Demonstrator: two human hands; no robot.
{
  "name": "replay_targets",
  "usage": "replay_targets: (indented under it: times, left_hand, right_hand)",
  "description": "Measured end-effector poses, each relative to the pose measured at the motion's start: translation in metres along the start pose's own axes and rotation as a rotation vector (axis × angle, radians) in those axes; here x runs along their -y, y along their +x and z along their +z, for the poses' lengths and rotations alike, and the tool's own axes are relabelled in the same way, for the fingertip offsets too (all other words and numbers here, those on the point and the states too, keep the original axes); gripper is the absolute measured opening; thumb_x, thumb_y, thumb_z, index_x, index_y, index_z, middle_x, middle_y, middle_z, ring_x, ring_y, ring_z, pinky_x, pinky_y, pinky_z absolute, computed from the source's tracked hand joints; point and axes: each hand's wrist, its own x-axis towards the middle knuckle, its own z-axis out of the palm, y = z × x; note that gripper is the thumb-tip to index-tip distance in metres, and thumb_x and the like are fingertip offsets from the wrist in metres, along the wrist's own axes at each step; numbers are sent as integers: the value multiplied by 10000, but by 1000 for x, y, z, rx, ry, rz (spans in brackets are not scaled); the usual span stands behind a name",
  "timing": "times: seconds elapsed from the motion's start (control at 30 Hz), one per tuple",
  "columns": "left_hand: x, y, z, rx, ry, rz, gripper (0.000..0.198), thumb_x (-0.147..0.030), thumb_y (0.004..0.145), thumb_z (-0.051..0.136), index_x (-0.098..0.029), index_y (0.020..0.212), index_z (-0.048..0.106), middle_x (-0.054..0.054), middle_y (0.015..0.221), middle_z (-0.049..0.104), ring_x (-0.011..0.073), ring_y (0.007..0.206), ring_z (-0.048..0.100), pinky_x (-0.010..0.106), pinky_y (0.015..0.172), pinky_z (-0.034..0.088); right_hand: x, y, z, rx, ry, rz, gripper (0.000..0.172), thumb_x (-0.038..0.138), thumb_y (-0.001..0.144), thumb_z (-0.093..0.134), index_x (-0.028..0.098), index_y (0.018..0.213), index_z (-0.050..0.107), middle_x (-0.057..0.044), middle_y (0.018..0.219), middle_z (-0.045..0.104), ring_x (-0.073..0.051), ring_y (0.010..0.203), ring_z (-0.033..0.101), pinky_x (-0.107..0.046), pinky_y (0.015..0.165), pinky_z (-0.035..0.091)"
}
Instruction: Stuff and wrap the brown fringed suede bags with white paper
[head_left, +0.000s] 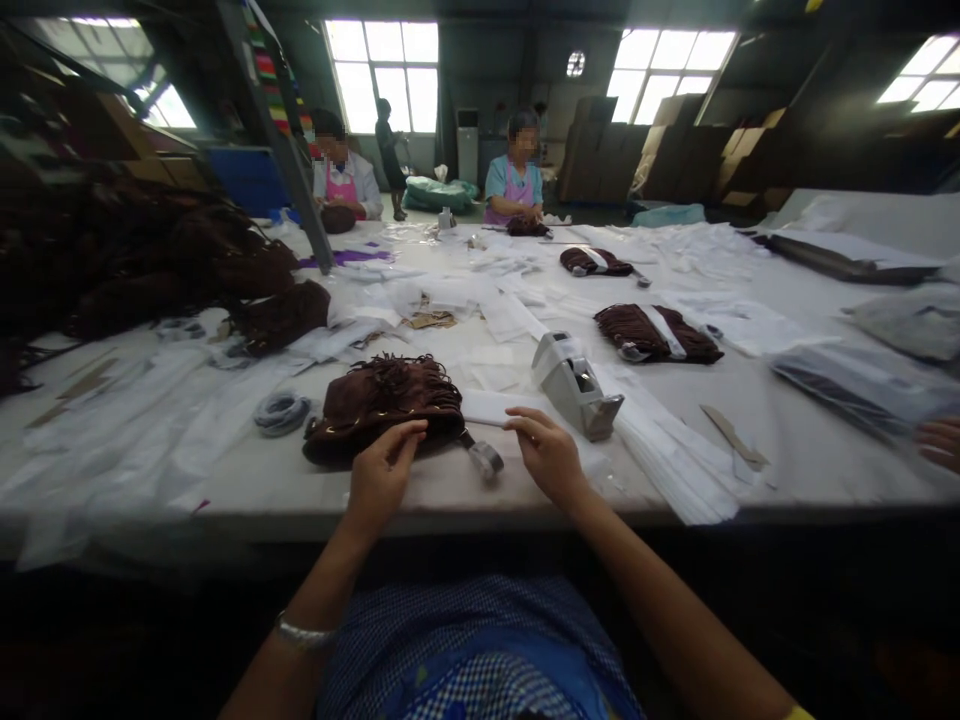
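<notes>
A dark brown fringed bag [386,395] with small metal eyelets lies on the table in front of me. My left hand [381,475] is at its near edge, thumb and fingers pinched together on the rim. To the right of the bag, a flat white strip [486,406] lies partly against it. My right hand [551,460] has its fingertips closed on the strip's near side. Between my hands, a small silver-grey wrapped piece [486,460] hangs off the bag on a dark strap. Just beyond my right hand stands a grey tape dispenser [577,385].
A grey coil [281,411] lies left of the bag. White strips [675,455] fan out at right, near a brown card piece [733,437]. Further back are two banded fringed bags [658,333]. A dark pile [135,250] fills the left. Co-workers [517,175] work across the table.
</notes>
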Motion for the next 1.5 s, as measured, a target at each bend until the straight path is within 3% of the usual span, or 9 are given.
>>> replay_targets:
  times: [0.27,0.43,0.57,0.7,0.93,1.07,1.27,1.37,1.5]
  left_hand:
    - [-8,-22,38,289,117,145,288,-312,929,530,-256,1152,703,53,1199,715,228,1142,650,380,1030,482]
    - [-1,-31,-8,-87,287,37,270,-371,933,526,-234,1090,698,72,1146,714,239,1051,666,358,884,541]
    - [13,-30,-56,-364,551,48,304,-373,922,538,-209,1154,647,116,1185,649,281,1091,616,417,916,519]
    - [36,-14,-86,-376,700,55,412,-360,881,581,-192,1257,587,155,1312,556,326,1268,498,494,1077,402]
    - [53,40,-116,-232,461,-174,448,-248,746,637,-219,1193,657,82,1100,703,255,901,680,401,899,520]
    - [44,85,-129,-270,340,-152,423,-351,799,590,-194,1187,656,89,1107,707,256,989,668,371,889,525]
    - [26,129,-127,-217,-56,-219,538,-323,643,729,-148,1145,649,95,1084,701,186,830,674,271,704,554]
    - [6,141,-138,-302,-338,-230,543,-203,554,773,-157,1087,679,48,1026,721,144,831,663,207,709,550]
    - [-41,152,-162,-392,-429,-117,572,-145,528,804,-214,1088,706,-15,970,737,103,754,663,162,637,572]
  right_hand:
    - [10,-16,19,279,206,65,338,390,940,564,214,1203,683,-79,1062,747,-207,888,703,-317,788,545]
    - [9,14,10,157,37,-19,264,335,957,548,212,1121,714,-75,1030,750,-212,886,698,-334,837,518]
    - [20,51,23,282,-64,-210,300,350,909,624,247,1185,681,-74,1146,703,-232,1025,654,-323,856,499]
    - [32,71,47,417,-226,-210,469,340,853,661,231,1306,609,-114,1192,660,-262,999,647,-325,801,492]
    - [46,104,44,338,-127,-174,423,153,762,596,206,1167,707,-53,937,684,-178,787,633,-279,770,480]
    - [62,125,29,291,117,-170,278,203,806,627,213,1058,743,-33,906,711,-155,757,634,-267,746,490]
    - [48,93,44,320,447,-73,348,410,946,549,198,1213,620,-48,965,723,-161,779,685,-277,716,534]
    - [21,72,54,335,272,-173,318,352,991,476,202,1242,600,-89,1149,698,-205,1032,669,-367,926,505]
    - [-16,79,63,516,-147,-434,427,428,969,523,238,1349,567,-102,1469,507,-279,1397,403,-523,1174,213]
